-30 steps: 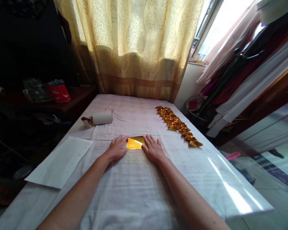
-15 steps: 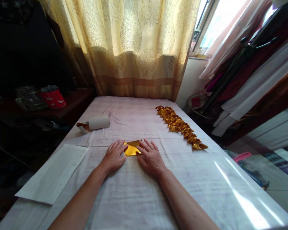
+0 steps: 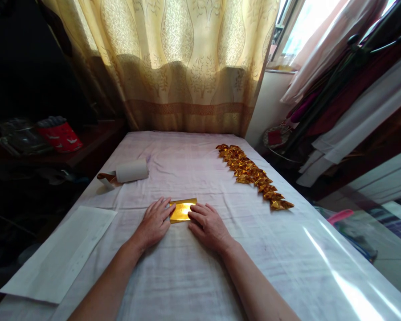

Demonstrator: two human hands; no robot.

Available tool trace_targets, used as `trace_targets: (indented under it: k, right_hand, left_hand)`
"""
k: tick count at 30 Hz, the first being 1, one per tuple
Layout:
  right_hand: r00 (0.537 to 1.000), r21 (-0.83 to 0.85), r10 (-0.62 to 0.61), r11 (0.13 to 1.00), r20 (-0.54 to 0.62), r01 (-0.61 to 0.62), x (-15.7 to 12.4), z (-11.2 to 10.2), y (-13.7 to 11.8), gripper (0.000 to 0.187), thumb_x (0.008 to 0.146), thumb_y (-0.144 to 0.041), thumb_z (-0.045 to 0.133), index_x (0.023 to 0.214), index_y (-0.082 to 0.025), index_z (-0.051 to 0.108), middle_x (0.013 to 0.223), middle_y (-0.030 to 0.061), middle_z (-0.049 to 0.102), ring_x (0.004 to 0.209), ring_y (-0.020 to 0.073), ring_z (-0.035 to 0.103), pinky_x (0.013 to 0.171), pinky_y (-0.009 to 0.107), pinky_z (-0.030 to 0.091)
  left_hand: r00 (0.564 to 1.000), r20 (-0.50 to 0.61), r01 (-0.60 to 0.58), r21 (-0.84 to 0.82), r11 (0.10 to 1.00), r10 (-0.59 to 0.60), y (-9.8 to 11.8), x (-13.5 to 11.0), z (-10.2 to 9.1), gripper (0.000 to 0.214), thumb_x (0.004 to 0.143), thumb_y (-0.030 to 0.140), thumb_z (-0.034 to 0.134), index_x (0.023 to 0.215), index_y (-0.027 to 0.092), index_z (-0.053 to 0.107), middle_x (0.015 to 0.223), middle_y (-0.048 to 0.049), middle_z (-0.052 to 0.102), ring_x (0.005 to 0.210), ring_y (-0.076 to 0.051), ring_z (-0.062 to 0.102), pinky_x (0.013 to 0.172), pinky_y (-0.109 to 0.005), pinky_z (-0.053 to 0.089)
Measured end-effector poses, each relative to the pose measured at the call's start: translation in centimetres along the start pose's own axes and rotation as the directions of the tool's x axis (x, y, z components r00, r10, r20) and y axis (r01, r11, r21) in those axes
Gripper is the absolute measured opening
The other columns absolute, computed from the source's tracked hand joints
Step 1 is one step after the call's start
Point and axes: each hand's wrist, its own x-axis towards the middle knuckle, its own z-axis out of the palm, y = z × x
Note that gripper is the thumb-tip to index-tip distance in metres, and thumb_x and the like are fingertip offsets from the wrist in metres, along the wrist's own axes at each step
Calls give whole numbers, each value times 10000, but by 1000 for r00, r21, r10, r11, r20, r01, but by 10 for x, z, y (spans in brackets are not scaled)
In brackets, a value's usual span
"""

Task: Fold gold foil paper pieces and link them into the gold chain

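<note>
A small sheet of gold foil paper (image 3: 182, 209) lies on the white cloth-covered table (image 3: 194, 267) in front of me. My left hand (image 3: 153, 222) rests flat on the cloth, fingers stretched out, fingertips touching the foil's left edge. My right hand (image 3: 207, 225) lies flat too, its fingers pressing on the foil's right edge. Neither hand is wrapped round anything. A long row of several folded gold foil pieces (image 3: 254, 174) runs along the table's right side, beyond my right hand.
A white roll with a brown loose end (image 3: 130, 171) lies at the left rear. A large white paper sheet (image 3: 58, 254) overhangs the table's left edge. A curtain (image 3: 180, 62) hangs behind; hanging clothes (image 3: 347, 89) stand right, and a red container (image 3: 60, 133) sits on a dark shelf left.
The foil now looks shorter, a narrow strip rather than a square. Both hands have drawn closer over its side edges. The view has shifted slightly.
</note>
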Motion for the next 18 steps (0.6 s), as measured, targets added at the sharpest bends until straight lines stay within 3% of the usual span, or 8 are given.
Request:
trace_targets:
  k: [4,8,13,18]
  right_hand:
    - [1000,-12,-3,1000,-8,3,1,0,-1,220,897,-261,642,1113,-259,683,1302,82,655,1273,240,541,1107,470,339]
    - [1000,-19,22,1000,-10,-22,1,0,-2,209,886,-242,656,1093,-257,681,1287,63,662,1277,247,540,1106,473,346]
    - [999,19,40,999,-18,-39,3,2,-1,215,906,-227,620,1109,-271,678,1288,59,663,1264,255,550,1104,480,352]
    - [999,38,42,998,-24,-41,3,2,1,248,913,-219,601,1142,-284,670,1279,52,669,1253,259,555,1101,483,360]
  left_hand:
    - [995,-92,-37,-30,999,35,2,-4,-2,544,836,155,463,1363,216,582,1529,-91,461,1430,-295,376,1165,-529,335]
    - [974,-197,-124,-50,991,112,13,-9,-13,420,917,282,509,1324,225,593,1452,-102,546,1391,-291,432,1154,-539,352]
    - [971,-145,-207,-90,974,193,24,-8,-21,244,915,342,612,1139,282,688,1221,-48,706,1220,-254,593,1149,-529,354]
    - [969,-162,-209,-121,970,188,23,-7,-18,199,934,338,603,1096,273,698,1142,-35,734,1098,-221,657,1100,-487,416]
